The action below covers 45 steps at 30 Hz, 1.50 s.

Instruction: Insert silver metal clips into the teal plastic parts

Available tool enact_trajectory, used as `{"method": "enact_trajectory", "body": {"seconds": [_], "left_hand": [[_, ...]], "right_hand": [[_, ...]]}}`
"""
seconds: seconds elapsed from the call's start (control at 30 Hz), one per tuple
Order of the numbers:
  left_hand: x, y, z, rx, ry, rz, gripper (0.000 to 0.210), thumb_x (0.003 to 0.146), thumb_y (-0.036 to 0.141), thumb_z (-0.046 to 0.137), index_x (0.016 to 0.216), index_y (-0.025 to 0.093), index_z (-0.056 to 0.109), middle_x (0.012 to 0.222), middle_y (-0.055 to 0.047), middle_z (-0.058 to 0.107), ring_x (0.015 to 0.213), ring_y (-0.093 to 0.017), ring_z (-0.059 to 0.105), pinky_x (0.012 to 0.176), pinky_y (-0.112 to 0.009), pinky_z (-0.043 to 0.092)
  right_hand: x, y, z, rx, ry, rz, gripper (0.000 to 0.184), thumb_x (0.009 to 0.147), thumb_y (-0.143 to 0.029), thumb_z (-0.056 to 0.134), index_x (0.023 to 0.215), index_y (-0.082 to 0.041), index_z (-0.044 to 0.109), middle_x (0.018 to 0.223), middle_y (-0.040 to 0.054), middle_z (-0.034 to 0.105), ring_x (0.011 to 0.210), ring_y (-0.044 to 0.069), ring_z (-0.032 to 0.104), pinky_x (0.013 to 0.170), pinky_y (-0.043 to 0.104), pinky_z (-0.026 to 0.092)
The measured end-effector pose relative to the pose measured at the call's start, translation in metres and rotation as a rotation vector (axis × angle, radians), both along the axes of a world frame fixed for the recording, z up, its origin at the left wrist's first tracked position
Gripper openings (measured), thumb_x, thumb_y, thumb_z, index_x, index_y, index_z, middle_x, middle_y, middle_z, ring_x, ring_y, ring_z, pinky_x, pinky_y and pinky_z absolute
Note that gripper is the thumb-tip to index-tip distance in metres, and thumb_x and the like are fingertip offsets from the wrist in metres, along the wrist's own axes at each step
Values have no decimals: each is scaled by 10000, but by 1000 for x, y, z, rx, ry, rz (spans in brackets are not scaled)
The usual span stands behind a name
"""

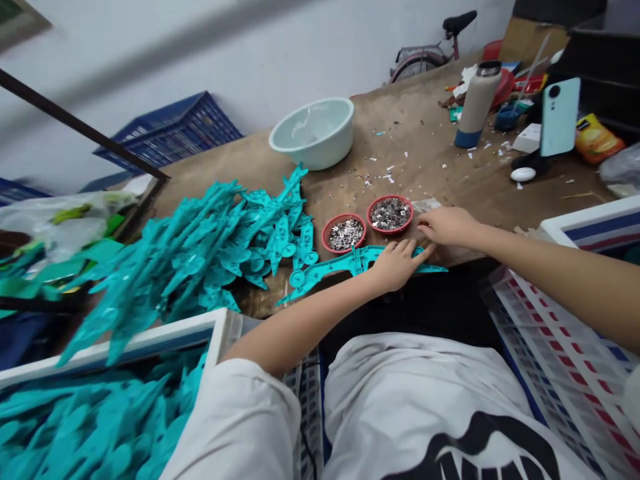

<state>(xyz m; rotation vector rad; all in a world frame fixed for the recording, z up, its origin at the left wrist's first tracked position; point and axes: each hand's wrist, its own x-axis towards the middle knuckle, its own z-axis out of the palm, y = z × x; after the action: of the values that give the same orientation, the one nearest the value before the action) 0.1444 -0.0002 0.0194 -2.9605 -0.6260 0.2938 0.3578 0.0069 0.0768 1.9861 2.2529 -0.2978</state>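
A long teal plastic part [325, 268], with pointed ends and a clip-like middle, lies along the front edge of the table. My left hand [397, 267] holds its right half, fingers over the top. Just beyond it, my right hand [445, 227] is closed with fingertips pinched near the table; whatever lies between them is too small to make out. Two red baskets stand behind the part: the left basket [326, 244] and the right basket [371, 223] both hold many small shiny metal pieces. A heap of similar teal parts [195, 247] covers the table to the left.
A pale green basin [313, 157] stands at the back. To the right are a bottle [480, 103], an upright phone [560, 117] and a yellow packet [597, 139]. Crates flank my lap: the left crate [220, 333] holds teal parts; another crate [555, 333] is at right.
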Motion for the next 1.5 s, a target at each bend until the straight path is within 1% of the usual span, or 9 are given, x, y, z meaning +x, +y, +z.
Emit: {"method": "enact_trajectory", "body": {"seconds": [0.13, 0.27, 0.43, 0.63, 0.77, 0.87, 1.03, 1.27, 1.5], "left_hand": [[-29, -3, 22, -78, -93, -28, 870, 1224, 272, 682, 2026, 194, 352, 2078, -277, 420, 1934, -405, 462, 1508, -539, 447], [-109, -21, 43, -133, -121, -58, 745, 1180, 410, 840, 1869, 236, 617, 1917, -218, 677, 1845, -421, 600, 1477, -549, 540], [-181, -23, 21, -211, 52, -17, 896, 1069, 471, 993, 1874, 272, 653, 1949, -200, 645, 1775, -443, 690, 1351, -549, 692], [-186, -14, -2, -151, -135, -43, 813, 1045, 327, 894, 1833, 268, 702, 1948, -181, 649, 1767, -405, 705, 1300, -513, 733], [-194, -3, 8, -44, -310, -73, 655, 1033, 218, 726, 1682, 193, 809, 1788, -213, 792, 1647, -414, 786, 1279, -552, 747], [-200, 9, 20, -36, -380, -100, 577, 1062, 204, 634, 1601, 216, 841, 1583, -204, 876, 1530, -429, 829, 1323, -596, 720], [-202, 19, 20, -149, -427, 79, 600, 1170, 311, 596, 1760, 290, 704, 1711, -189, 797, 1622, -469, 775, 1395, -703, 660], [-208, 41, -10, -202, -436, 305, 692, 1202, 588, 763, 1838, 365, 606, 1976, -166, 593, 1885, -545, 523, 1495, -825, 490], [-211, 49, -18, -205, -428, 305, 748, 1312, 741, 435, 1757, 200, 696, 1833, -194, 734, 1846, -481, 594, 1503, -749, 483]], "right_hand": [[1, -4, 12, 1, 14, -19, 474, 1290, -414, 514, 1429, -230, 928, 1413, 175, 946, 1323, 387, 893, 1004, 421, 678], [3, -11, 32, 70, 94, 67, 452, 1263, -379, 605, 1593, -222, 871, 1555, 160, 911, 1404, 392, 873, 1086, 449, 669], [-1, 18, 35, -26, 35, 305, 419, 1184, -309, 715, 1545, -173, 878, 1447, 191, 928, 1266, 398, 893, 997, 462, 662], [-2, 73, -18, 17, 231, 266, 440, 1214, -173, 583, 1476, -127, 933, 1423, 217, 909, 1397, 390, 829, 1256, 563, 637], [9, 79, -53, 44, 348, 307, 373, 1174, -245, 750, 1478, -193, 960, 1451, 203, 868, 1333, 379, 788, 1245, 590, 625], [11, 76, -62, 80, 385, 298, 291, 1163, -265, 793, 1369, -239, 997, 1389, 180, 865, 1280, 372, 775, 1194, 582, 612], [5, 69, -47, 187, 415, 269, 275, 1200, -311, 739, 1212, -243, 1005, 1280, 146, 931, 1222, 370, 840, 1140, 558, 642], [10, 68, -20, 263, 368, 205, 273, 1150, -334, 705, 1216, -265, 961, 1130, 94, 954, 943, 296, 875, 969, 463, 726], [6, 56, 1, 136, 381, 397, 335, 1255, -430, 643, 1310, -315, 953, 1209, 69, 946, 1106, 297, 905, 1065, 482, 733]]}}
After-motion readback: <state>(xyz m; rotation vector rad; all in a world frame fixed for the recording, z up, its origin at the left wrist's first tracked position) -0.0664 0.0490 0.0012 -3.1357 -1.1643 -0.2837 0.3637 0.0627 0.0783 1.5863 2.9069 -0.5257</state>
